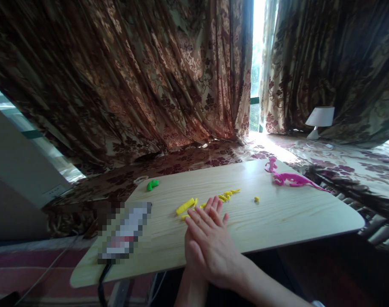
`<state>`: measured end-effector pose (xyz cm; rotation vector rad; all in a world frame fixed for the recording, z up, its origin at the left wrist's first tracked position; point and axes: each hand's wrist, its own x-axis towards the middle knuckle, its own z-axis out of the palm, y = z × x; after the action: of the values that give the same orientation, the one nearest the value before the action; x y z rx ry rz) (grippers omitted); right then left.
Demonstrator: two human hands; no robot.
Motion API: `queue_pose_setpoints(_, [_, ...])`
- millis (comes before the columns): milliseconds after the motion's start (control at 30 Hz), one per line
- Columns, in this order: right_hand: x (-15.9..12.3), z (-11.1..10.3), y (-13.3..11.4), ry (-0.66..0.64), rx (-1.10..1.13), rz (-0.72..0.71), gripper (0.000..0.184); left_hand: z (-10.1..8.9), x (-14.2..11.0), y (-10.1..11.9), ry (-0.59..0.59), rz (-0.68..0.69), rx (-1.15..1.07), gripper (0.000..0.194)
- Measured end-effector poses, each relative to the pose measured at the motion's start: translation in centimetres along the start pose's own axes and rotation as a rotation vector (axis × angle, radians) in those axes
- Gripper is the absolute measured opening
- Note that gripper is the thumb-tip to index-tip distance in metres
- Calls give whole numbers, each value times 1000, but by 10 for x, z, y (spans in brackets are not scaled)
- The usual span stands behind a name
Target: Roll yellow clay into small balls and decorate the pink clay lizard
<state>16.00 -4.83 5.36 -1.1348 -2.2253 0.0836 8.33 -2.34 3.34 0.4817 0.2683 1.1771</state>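
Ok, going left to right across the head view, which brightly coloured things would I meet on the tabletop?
Green piece → yellow bar → cluster of yellow scraps → small yellow lump → magenta figure.

Floral-patterned curtains [168, 76] hang across the background, parted right of center by a bright strip of window [255, 85]. Beyond the table [296, 213], which has a pale wood-grain top and rounded corners, lies a patterned cloth [220, 161]. On the cloth at right stands a small lamp [321, 117] with a white shade, upright. On the table's left side, a pixelated object [127, 230], its details obscured; a black cable [101, 285] extends below it. Lower left: a reddish striped fabric [12, 275] crossed by a thin cord [44, 273].
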Motion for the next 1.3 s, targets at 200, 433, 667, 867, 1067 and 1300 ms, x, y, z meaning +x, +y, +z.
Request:
queue_pose_setpoints(200, [-2, -2, 11, 20, -28, 78, 44, -5, -3, 6, -93, -17, -44, 45])
queue_pose_setpoints(433, [6, 4, 9, 48, -20, 150, 47, 3, -6, -7, -88, -6, -43, 55])
queue_pose_setpoints(667, [-10, 0, 5, 1, -15, 1, 50, -4, -4, 6, -45, -31, -103, 48])
queue_pose_setpoints(867, [9, 0, 15, 42, -55, 163, 41, 2, -7, -7, -63, -104, -106, 49])
queue_pose_setpoints(1067, [-12, -2, 4, -38, 0, -73, 48, -1, -3, 10, -2, -29, -106, 52])
queue_pose_setpoints(1300, [13, 0, 48, 114, -101, 240, 34, 7, -3, -11, -4, -191, -148, 38])
